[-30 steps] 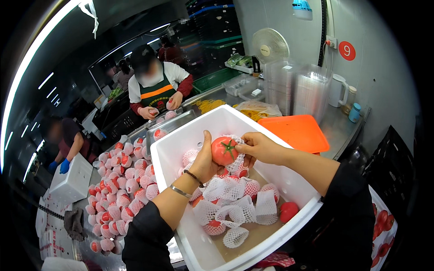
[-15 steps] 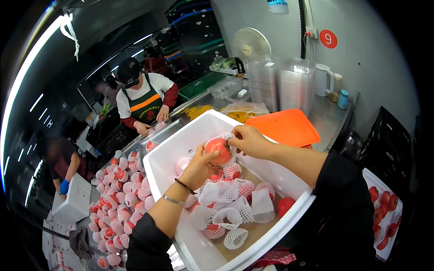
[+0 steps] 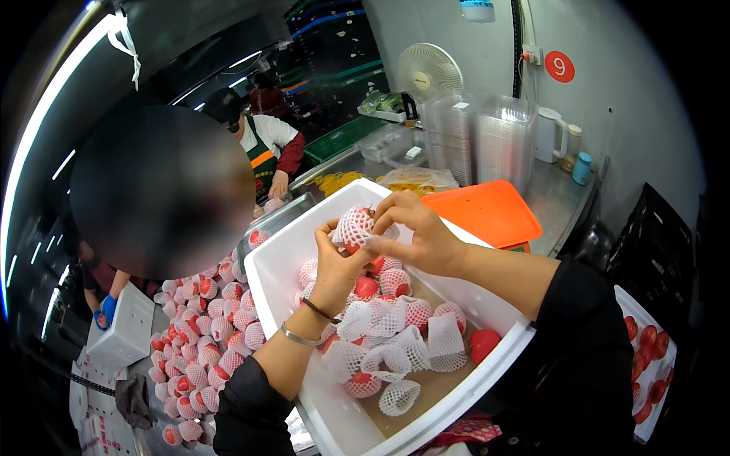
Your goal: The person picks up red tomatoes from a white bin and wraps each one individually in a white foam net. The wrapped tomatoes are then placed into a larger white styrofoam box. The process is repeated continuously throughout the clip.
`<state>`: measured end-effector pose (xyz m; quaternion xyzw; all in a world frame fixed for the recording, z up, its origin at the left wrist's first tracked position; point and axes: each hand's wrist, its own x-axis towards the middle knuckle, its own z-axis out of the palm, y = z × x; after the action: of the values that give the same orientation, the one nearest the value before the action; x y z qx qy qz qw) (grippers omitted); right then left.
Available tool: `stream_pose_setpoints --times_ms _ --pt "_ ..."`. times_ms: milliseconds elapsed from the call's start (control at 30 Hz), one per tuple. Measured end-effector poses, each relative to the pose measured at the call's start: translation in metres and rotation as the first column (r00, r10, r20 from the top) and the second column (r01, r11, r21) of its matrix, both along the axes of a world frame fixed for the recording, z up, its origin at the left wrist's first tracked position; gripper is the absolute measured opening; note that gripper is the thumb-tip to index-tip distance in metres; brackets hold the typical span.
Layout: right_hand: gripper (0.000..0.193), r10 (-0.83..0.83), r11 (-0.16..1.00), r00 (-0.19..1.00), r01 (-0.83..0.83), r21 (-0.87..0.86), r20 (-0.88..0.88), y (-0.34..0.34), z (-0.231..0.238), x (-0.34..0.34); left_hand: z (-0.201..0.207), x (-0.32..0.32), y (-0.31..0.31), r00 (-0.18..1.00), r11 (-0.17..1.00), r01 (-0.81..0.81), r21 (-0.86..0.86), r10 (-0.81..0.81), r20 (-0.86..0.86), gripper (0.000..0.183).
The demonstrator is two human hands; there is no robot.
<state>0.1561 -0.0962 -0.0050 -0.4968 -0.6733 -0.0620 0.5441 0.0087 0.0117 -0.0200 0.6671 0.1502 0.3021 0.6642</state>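
Observation:
My left hand (image 3: 334,262) holds a red tomato (image 3: 350,248) from below and the left. A white foam net (image 3: 354,225) covers most of the tomato's near side. Against its right side, the curled fingers of my right hand (image 3: 418,237) pinch the net; their exact grip is partly hidden. Both hands are over a white foam box (image 3: 275,262). Inside it lie several netted tomatoes (image 3: 395,282), some empty foam nets (image 3: 445,346) and a bare tomato (image 3: 484,346) by the right wall.
Many netted tomatoes (image 3: 199,357) cover the table at left. An orange tray (image 3: 487,216) and stacked clear containers (image 3: 506,144) stand beyond the box. More tomatoes (image 3: 648,342) sit in a box at lower right. Co-workers (image 3: 262,148) work across; a round blur hides part of the left.
The tomato's bare red face has turned away, and the net now covers the side I see. My right hand has come lower and closer around it.

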Motion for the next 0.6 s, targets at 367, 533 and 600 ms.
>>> stream_pose_setpoints --times_ms 367,533,600 --pt "0.046 0.025 0.881 0.891 -0.234 -0.411 -0.453 0.0 0.005 0.008 0.007 -0.004 0.009 0.974 0.981 0.08 -0.179 -0.038 0.224 0.069" --pt "0.036 0.009 0.815 0.87 -0.292 -0.501 -0.493 -0.002 0.003 0.013 0.005 -0.005 0.013 0.96 0.942 0.161 -0.294 -0.081 0.268 0.074" --pt "0.032 0.047 0.814 0.794 -0.383 -0.438 -0.606 -0.002 0.006 0.011 0.005 -0.006 0.014 0.954 0.934 0.178 -0.31 -0.087 0.287 0.074"
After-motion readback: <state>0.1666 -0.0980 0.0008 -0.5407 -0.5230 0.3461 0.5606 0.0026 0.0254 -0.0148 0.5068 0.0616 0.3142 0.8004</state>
